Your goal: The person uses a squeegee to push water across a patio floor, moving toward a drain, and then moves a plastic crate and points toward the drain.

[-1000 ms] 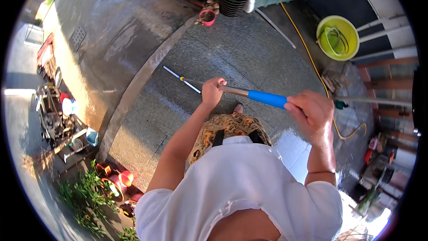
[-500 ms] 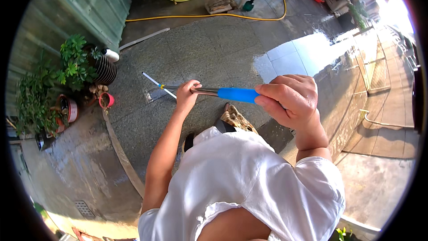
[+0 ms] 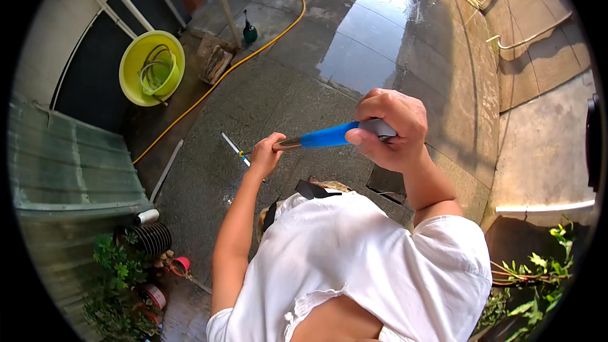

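Observation:
Both of my hands are on a long floor squeegee (image 3: 326,136) with a blue grip, a metal pole and a narrow white head resting on the wet dark paving. My left hand (image 3: 266,153) is closed round the metal pole below the blue grip. At the grip's grey end, my right hand (image 3: 398,128) wraps over the top, thumb along the side. The squeegee head (image 3: 234,147) lies beyond my left hand, which hides part of the pole. A yellow piece joins pole and head.
A yellow hose (image 3: 218,82) curves across the paving. Far left stand a yellow-green basin (image 3: 130,69) and a dark green spray bottle (image 3: 249,30). Potted plants (image 3: 120,263) line the left near side; a red pot (image 3: 180,266) sits by them. Water (image 3: 364,50) shines ahead.
My view has turned to the right, so the basin, hose and plants sit farther left and lower. My right hand now shows the handle's grey end. Both hands keep hold of the squeegee.

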Motion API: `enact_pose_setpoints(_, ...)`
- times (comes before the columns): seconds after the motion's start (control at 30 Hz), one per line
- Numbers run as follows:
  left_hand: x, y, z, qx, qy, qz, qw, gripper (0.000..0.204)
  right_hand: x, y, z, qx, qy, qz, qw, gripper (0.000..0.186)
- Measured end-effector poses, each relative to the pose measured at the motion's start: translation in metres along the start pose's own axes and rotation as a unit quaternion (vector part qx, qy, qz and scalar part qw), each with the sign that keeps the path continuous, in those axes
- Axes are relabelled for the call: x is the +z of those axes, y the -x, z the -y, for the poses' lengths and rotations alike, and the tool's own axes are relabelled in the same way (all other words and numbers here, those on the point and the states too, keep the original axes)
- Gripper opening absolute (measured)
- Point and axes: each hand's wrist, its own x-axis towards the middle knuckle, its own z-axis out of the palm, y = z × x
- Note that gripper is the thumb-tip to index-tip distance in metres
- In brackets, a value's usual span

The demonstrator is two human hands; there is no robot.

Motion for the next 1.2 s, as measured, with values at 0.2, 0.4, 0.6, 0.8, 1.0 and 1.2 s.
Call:
enact_pose_setpoints(0.2,0.011,-0.119,-0.013,0.029,0.008,0.052,0.998,0.031,-0.013,-0.026,-0.070,-0.022,-0.012,-0.091,0.996,0.025)
enact_pose_setpoints(0.4,0.012,-0.241,-0.030,0.081,0.031,0.136,0.987,0.030,0.006,-0.062,-0.129,-0.013,-0.043,-0.165,0.985,0.026)
enact_pose_setpoints(0.6,-0.003,-0.338,-0.017,0.176,0.009,0.196,0.965,0.034,0.035,-0.117,-0.160,0.036,0.078,-0.292,0.953,0.024)
enact_pose_setpoints(0.8,-0.028,-0.439,0.017,0.227,0.012,0.202,0.953,0.031,0.058,-0.167,-0.207,0.058,0.135,-0.223,0.964,0.034)
enact_pose_setpoints(1.0,-0.025,-0.549,0.069,0.228,-0.082,0.066,0.968,0.036,0.063,-0.192,-0.283,0.093,0.279,-0.079,0.953,0.027)
enact_pose_setpoints(1.2,-0.014,-0.677,0.088,0.037,-0.181,0.086,0.979,0.048,0.061,-0.198,-0.395,0.130,0.335,-0.105,0.927,0.026)
